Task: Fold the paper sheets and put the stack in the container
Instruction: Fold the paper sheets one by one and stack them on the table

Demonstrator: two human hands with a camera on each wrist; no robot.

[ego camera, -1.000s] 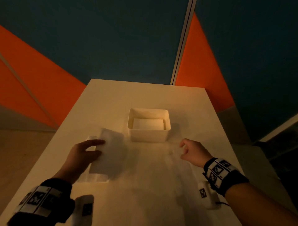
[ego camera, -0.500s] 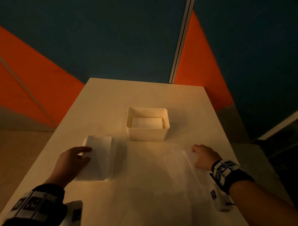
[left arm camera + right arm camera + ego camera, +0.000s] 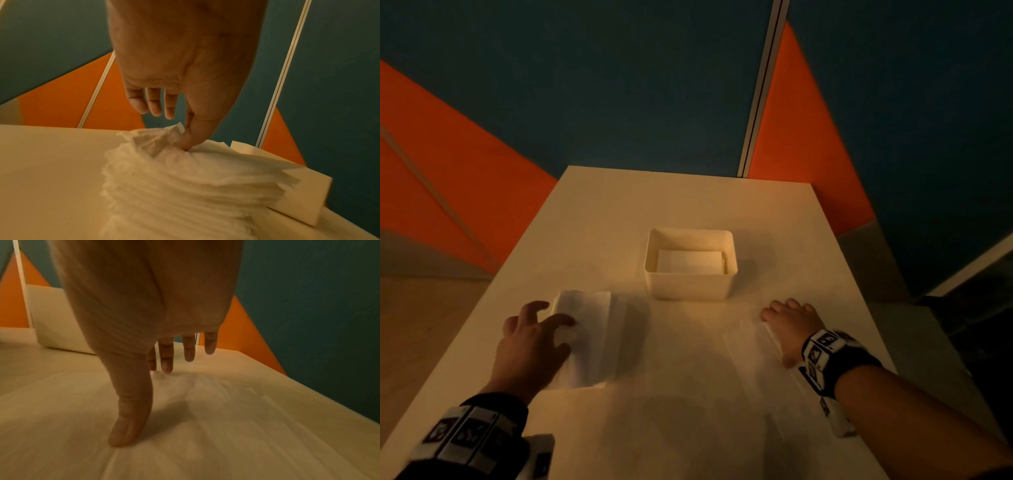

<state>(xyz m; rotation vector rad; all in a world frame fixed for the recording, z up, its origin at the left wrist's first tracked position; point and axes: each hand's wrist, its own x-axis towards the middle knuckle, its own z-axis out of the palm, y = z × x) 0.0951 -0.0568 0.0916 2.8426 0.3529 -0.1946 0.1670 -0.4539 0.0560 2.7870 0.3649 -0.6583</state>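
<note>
A stack of thin white paper sheets (image 3: pixel 592 339) (image 3: pixel 185 186) lies left of centre on the table. My left hand (image 3: pixel 534 337) (image 3: pixel 186 139) sits on the stack's left side. Its thumb and a hidden finger pinch up the crumpled corner of the top sheet (image 3: pixel 162 138). The other fingers hang free. A white container (image 3: pixel 690 286) (image 3: pixel 298 194) (image 3: pixel 55 318) stands behind, with folded paper (image 3: pixel 690 262) inside. My right hand (image 3: pixel 791 322) (image 3: pixel 141 402) lies flat, fingers straight, pressing a single thin sheet (image 3: pixel 750 356) (image 3: pixel 205 426) onto the table at the right.
The cream table (image 3: pixel 688 198) is long and narrow, with its edges close to both hands. Orange and dark teal wall panels (image 3: pixel 808 137) rise behind its far end. The light is dim and warm.
My left hand lowered a raised sheet back onto the stack and now pinches its corner. My right hand slid right and toward me, then flattened on the thin sheet.
</note>
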